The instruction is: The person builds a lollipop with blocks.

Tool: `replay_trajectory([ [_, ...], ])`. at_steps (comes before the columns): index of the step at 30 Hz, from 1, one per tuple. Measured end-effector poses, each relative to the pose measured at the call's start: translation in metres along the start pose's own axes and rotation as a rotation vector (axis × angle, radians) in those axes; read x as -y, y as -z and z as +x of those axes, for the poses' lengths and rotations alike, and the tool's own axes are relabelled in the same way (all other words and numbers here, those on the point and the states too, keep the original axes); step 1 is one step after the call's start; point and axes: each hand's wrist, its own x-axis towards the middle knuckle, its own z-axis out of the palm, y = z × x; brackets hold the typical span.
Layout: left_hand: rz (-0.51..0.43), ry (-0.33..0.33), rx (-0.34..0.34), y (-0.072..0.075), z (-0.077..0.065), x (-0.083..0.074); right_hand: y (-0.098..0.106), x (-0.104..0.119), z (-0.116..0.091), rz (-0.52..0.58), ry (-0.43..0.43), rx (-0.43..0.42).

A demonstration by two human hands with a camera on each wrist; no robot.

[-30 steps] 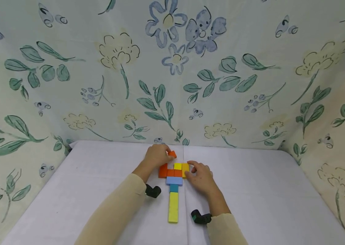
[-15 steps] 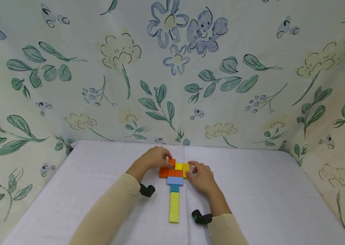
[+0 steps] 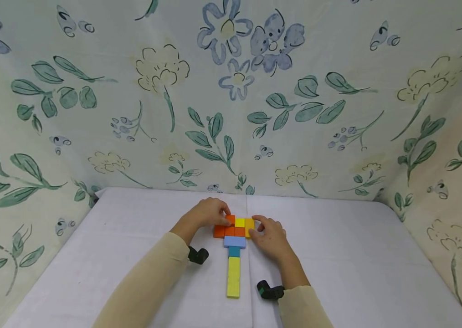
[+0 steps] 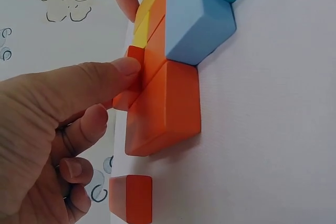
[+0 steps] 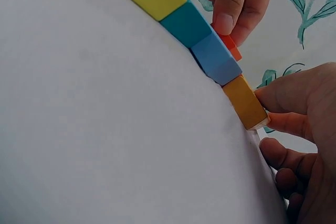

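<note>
Thumb and fingers of my left hand [image 3: 207, 213] pinch a small red-orange block [image 3: 230, 219] at the back of a flat block arrangement. My right hand [image 3: 272, 238] holds the amber block [image 3: 249, 228] at the right side, thumb on one face and index finger at its end. Between them sits a small yellow block [image 3: 239, 222]. Orange blocks [image 3: 239, 232] form the row in front, with a larger orange block [image 4: 165, 108] at the left. A light blue block [image 3: 234, 242], a teal block [image 3: 234, 251] and a long yellow block [image 3: 233, 278] extend toward me.
A separate orange block [image 4: 131, 199] lies beside the arrangement in the left wrist view, under the left hand. White cloth covers the table [image 3: 337, 264]. A flowered curtain [image 3: 231, 136] hangs behind it. Black wrist devices [image 3: 269, 290] jut from both sleeves.
My left hand has brought the small red-orange block down and toward me, from behind the arrangement to a place beside the small yellow block. The right hand has stayed at the amber block.
</note>
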Motion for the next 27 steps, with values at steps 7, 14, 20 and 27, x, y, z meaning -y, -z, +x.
replay_trajectory([
  [7,-0.008,0.012,0.004,-0.003,-0.001,0.004,0.000,0.001,0.000,-0.006,0.012,-0.002],
  [14,-0.033,-0.001,0.016,-0.004,-0.002,0.007,-0.002,-0.002,0.001,-0.010,0.021,-0.006],
  [20,-0.079,-0.029,-0.032,0.003,-0.006,0.016,-0.002,-0.002,0.001,-0.008,0.018,-0.012],
  [27,-0.123,0.018,-0.210,0.018,-0.013,0.043,-0.001,-0.002,0.001,-0.008,0.013,-0.011],
])
